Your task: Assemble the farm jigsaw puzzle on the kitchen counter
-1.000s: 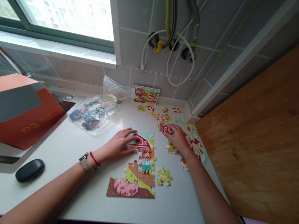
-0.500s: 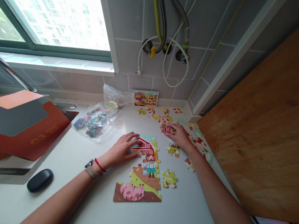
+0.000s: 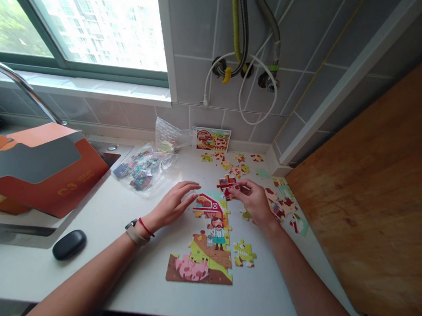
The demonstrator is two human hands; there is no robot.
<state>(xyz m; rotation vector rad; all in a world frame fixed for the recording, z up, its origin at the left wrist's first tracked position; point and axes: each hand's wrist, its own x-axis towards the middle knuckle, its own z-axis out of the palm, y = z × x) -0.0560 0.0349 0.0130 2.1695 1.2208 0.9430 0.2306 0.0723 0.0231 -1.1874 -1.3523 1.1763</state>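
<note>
A partly joined jigsaw puzzle [image 3: 211,250] lies on the white counter, showing a red barn, a farmer and a pink pig. My left hand [image 3: 172,204] hovers at the puzzle's upper left with its fingers stretched out and nothing in them. Above the barn's right side, my right hand [image 3: 255,200] pinches a red and brown puzzle piece [image 3: 226,184], tilted; whether it is one piece or several joined, I cannot tell. To the right of the joined part sits a green puzzle piece cluster [image 3: 245,253]. Another green piece [image 3: 245,213] is partly hidden under my right hand.
Loose puzzle pieces [image 3: 280,202] spread along the wooden panel [image 3: 369,190], with more at the back. A picture card [image 3: 211,139] leans on the wall beside plastic bags of pieces [image 3: 140,167]. An orange box [image 3: 81,177] and a black oval case [image 3: 69,245] are on the left.
My right hand has moved left and toward the puzzle, bringing the red piece with it. My left hand has drawn back from the barn section. The whole view has shifted slightly.
</note>
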